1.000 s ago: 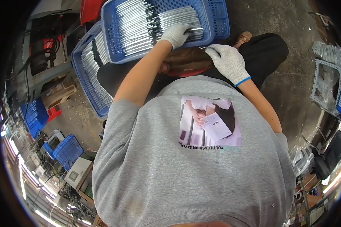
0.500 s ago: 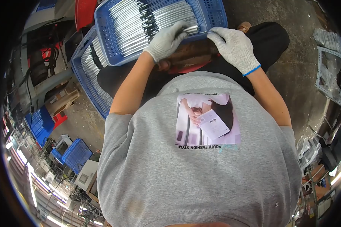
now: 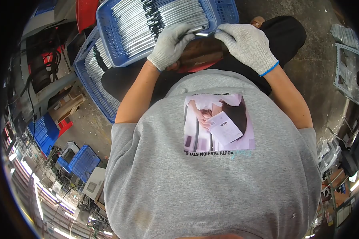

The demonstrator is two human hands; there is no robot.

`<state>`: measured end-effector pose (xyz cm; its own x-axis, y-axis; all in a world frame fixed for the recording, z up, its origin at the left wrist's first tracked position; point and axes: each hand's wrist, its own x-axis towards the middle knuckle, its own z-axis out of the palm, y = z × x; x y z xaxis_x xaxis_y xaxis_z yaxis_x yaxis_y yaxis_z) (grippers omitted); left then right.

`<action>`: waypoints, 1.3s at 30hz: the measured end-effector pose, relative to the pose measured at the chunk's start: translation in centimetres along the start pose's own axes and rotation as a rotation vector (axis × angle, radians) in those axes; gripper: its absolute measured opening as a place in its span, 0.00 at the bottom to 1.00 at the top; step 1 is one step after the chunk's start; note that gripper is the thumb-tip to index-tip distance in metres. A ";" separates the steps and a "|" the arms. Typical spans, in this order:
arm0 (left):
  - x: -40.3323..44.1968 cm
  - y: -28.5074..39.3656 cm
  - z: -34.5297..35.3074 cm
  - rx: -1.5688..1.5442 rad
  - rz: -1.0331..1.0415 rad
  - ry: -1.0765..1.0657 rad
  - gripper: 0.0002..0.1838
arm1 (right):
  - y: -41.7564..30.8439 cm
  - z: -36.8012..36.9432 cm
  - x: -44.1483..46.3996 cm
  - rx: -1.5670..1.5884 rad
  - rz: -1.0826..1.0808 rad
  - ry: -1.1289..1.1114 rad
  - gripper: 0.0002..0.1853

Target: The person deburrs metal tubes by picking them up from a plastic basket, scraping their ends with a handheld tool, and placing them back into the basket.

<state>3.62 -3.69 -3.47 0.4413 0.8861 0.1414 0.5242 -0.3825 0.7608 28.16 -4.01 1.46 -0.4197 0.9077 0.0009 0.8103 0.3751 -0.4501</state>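
A blue plastic basket (image 3: pixel 107 44) at the top holds rows of shiny metal tubes (image 3: pixel 133 30) with black parts across their middle. At its near edge my left hand (image 3: pixel 172 44), in a white knit glove, is closed around a metal tube (image 3: pixel 201 34) whose bright end points toward the other hand. My right hand (image 3: pixel 249 46), gloved with a blue cuff edge, has thumb and fingers pinched together near that end. Whatever sits between its fingertips is too small to make out.
A second blue basket (image 3: pixel 81 65) with more tubes stands lower left, partly under the first. My dark-trousered leg (image 3: pixel 285 38) is bent at the right. Machinery and cables (image 3: pixel 38 75) lie left; a grey rack (image 3: pixel 339 75) with plastic wrap stands far right.
The tube's end has come out over the basket's near edge, between my hands. My left hand has turned slightly, and my right hand has shifted slightly up and left.
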 end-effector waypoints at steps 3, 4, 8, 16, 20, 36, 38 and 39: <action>-0.2 0.2 0.1 0.032 0.031 0.041 0.11 | 0.0 0.4 -0.2 -0.025 -0.034 -0.005 0.15; -0.3 0.1 0.2 0.050 0.034 0.056 0.11 | -0.1 0.7 -0.4 -0.030 -0.062 -0.008 0.15; -0.5 0.2 0.4 0.132 0.061 0.099 0.12 | -0.5 0.5 -0.5 -0.032 -0.087 -0.026 0.15; -0.6 0.6 0.4 0.263 0.147 0.169 0.08 | 0.0 0.2 0.1 -0.026 -0.057 0.059 0.16; -1.0 0.1 0.6 0.258 0.104 0.162 0.12 | -0.1 1.1 -0.4 -0.045 -0.061 -0.001 0.15; -1.3 0.4 0.8 0.202 0.073 0.163 0.14 | -0.4 1.0 -0.1 -0.008 -0.028 -0.085 0.16; -1.2 0.3 0.9 0.210 0.071 0.163 0.13 | -0.6 0.6 -0.1 0.022 -0.019 -0.095 0.16; -1.3 0.2 0.8 0.219 0.069 0.165 0.13 | -0.7 0.4 0.0 0.053 -0.012 -0.105 0.16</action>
<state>3.78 -5.12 -3.99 0.3663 0.8798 0.3028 0.6502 -0.4748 0.5931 27.40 -4.39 1.41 -0.4719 0.8774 -0.0859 0.7835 0.3727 -0.4972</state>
